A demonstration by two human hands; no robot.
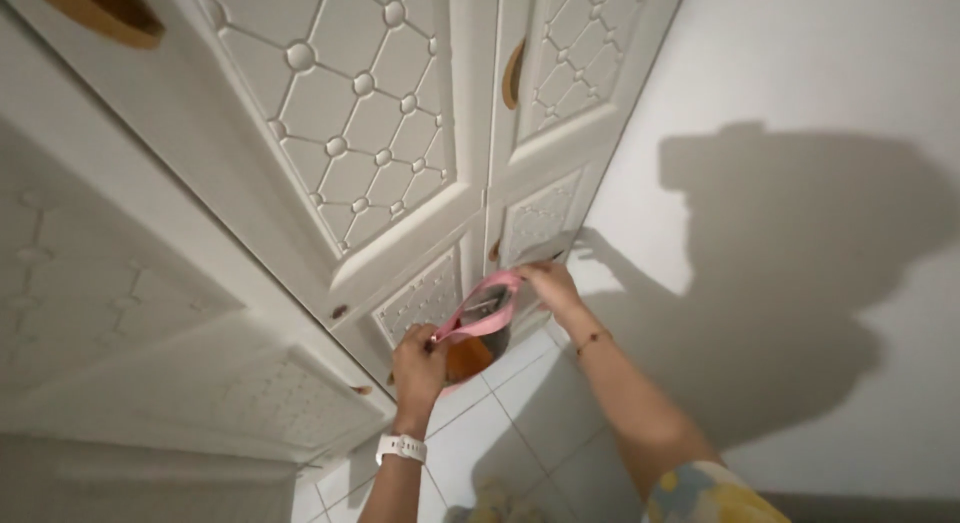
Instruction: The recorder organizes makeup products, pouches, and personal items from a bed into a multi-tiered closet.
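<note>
Starting at the left, there's a white wardrobe (300, 183) with raised honeycomb-pattern doors and curved wooden handles (513, 75), running along the left edge of the room. The left hand (418, 368), white watch (401, 448) on the wrist, has its fingers pressed together, pinching the near end of a small pink pouch (478, 323) right at the zip. The pouch hangs in mid-air between both hands, just in front of the lower wardrobe doors, mouth open, something orange-brown inside. The right hand (547, 283) grips the far end, fingers curled on the rim.

My guess at the risk: the pouch is tilted, so a loose pinch could spill what's inside onto the tiles.

White tiled floor (520, 403), plain white wall (800, 83) on the right with a big shadow.
</note>
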